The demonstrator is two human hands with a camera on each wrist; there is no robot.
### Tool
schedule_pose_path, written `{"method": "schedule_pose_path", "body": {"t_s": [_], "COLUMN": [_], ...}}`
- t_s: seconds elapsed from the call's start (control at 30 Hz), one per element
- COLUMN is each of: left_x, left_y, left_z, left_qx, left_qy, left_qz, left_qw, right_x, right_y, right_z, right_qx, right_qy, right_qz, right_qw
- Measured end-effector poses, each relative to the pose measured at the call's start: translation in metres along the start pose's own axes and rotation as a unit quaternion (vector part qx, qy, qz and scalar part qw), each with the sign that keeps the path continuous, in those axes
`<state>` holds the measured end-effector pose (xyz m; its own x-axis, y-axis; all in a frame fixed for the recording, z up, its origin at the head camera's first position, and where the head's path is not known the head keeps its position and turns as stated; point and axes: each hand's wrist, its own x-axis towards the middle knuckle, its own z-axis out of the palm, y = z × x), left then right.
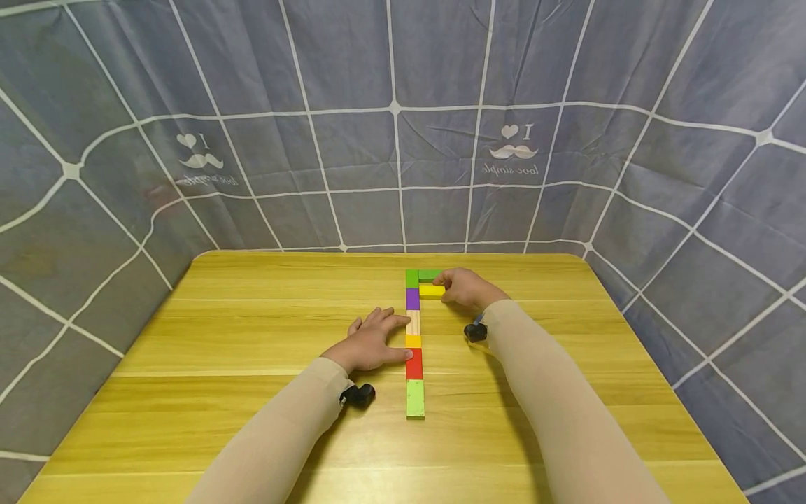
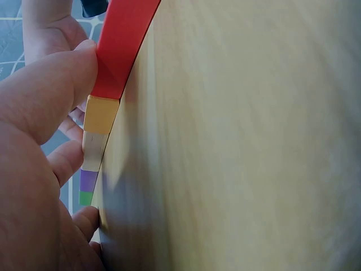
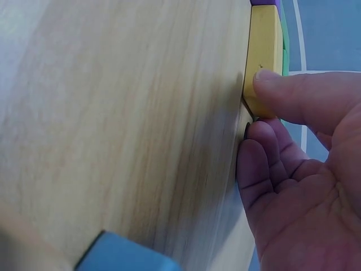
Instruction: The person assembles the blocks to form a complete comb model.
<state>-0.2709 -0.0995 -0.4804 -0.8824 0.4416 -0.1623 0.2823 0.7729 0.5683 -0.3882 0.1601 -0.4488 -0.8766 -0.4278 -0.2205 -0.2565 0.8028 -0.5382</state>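
A straight column of wooden blocks runs away from me in the head view: light green point(image 1: 415, 400), red point(image 1: 414, 367), orange point(image 1: 413, 341), plain wood point(image 1: 413, 325), purple point(image 1: 412, 299) and green point(image 1: 412, 278). Another green block point(image 1: 428, 276) extends rightward from the column's far end. Just nearer than it lies a yellow block point(image 1: 431, 292), its left end against the purple block. My right hand point(image 1: 471, 288) pinches the yellow block's right end, thumb on its near side. My left hand point(image 1: 371, 343) rests along the column's left side, fingers spread, thumb touching the red block and index finger the plain one.
The wooden table point(image 1: 252, 329) spreads around the blocks. A grey checked curtain point(image 1: 352, 147) hangs behind its far edge and along both sides. Each wrist bears a small black camera, such as the left one point(image 1: 359, 395).
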Motion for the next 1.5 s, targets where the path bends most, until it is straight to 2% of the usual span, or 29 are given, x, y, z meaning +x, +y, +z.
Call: {"method": "schedule_pose_path", "body": {"t_s": [0.37,0.57,0.97,1.5], "left_x": [0.002,0.002,-0.002,-0.001], "left_y": [0.002,0.002,0.003,0.004], "left_z": [0.002,0.002,-0.001,-0.003], "left_qx": [-0.003,-0.002,0.002,-0.004], "left_qy": [-0.001,-0.002,-0.001,-0.004], "left_qz": [0.004,0.004,0.002,0.002], "left_qw": [1.0,1.0,1.0,1.0], "right_x": [-0.005,-0.013,-0.036,-0.073], "right_y": [0.003,0.006,0.022,0.049], "right_z": [-0.003,-0.011,-0.032,-0.035], "right_qx": [0.014,0.03,-0.019,0.02], "right_qy": [0.001,0.01,0.012,-0.024], "right_qz": [0.015,0.004,-0.03,-0.04], "right_qw": [0.9998,0.9995,0.9993,0.9987]}}
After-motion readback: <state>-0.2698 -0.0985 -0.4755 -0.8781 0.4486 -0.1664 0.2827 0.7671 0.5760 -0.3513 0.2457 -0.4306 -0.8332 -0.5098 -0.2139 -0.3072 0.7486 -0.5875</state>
